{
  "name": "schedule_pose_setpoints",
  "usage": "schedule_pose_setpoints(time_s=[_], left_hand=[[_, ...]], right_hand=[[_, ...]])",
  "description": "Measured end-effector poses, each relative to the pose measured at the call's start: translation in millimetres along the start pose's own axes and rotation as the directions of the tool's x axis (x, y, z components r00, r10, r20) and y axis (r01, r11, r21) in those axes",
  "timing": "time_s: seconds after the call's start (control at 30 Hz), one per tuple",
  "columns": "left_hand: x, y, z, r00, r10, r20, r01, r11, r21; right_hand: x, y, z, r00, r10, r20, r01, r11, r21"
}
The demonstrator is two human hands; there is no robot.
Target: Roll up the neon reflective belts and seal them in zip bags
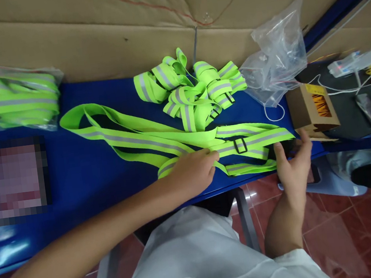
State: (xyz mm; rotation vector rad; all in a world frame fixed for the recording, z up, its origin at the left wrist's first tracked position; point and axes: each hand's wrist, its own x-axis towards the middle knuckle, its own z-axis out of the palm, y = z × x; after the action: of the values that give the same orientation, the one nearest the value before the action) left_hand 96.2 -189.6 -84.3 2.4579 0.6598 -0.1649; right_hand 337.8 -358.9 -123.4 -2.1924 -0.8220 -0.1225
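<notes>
A neon-yellow reflective belt (138, 140) with a grey stripe lies stretched in loops along the blue table. My left hand (194, 169) is closed on its straps near the middle, thumb and fingers pinched together. A black plastic buckle (240, 145) sits on the belt just right of that hand. At the belt's right end is my right hand (291, 162), thumb and fingers spread apart around the strap's folded end; some of its fingers are partly hidden. Behind the belt lies a heap of rolled reflective belts (184, 103), some with black buckles.
At the left, a clear bag (17, 103) holds more folded belts. A pixelated item (17, 177) lies in front of it. Crumpled plastic bags (272, 51) stand at the back right, beside a small cardboard box (310, 108). Beyond are a power strip (355, 63) and white cables.
</notes>
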Motion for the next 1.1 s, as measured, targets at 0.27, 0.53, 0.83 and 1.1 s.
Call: schedule_pose_setpoints(time_s=[0.27, 0.53, 0.83, 1.1], left_hand=[[-27, 13, 11, 0.996, 0.094, -0.008, -0.088, 0.959, 0.268], [-37, 19, 21, 0.989, 0.081, -0.122, -0.035, 0.94, 0.341], [-36, 10, 41, 0.93, 0.159, -0.331, -0.044, 0.943, 0.331], [-38, -23, 39, 0.912, 0.059, -0.406, 0.129, 0.899, 0.419]], right_hand=[[11, -33, -3, 0.671, -0.538, 0.511, 0.708, 0.67, -0.223], [24, -57, 17, 0.541, -0.543, 0.642, 0.793, 0.583, -0.175], [8, -60, 19, 0.523, -0.578, 0.626, 0.795, 0.595, -0.115], [-8, -49, 17, 0.514, -0.654, 0.556, 0.807, 0.589, -0.053]])
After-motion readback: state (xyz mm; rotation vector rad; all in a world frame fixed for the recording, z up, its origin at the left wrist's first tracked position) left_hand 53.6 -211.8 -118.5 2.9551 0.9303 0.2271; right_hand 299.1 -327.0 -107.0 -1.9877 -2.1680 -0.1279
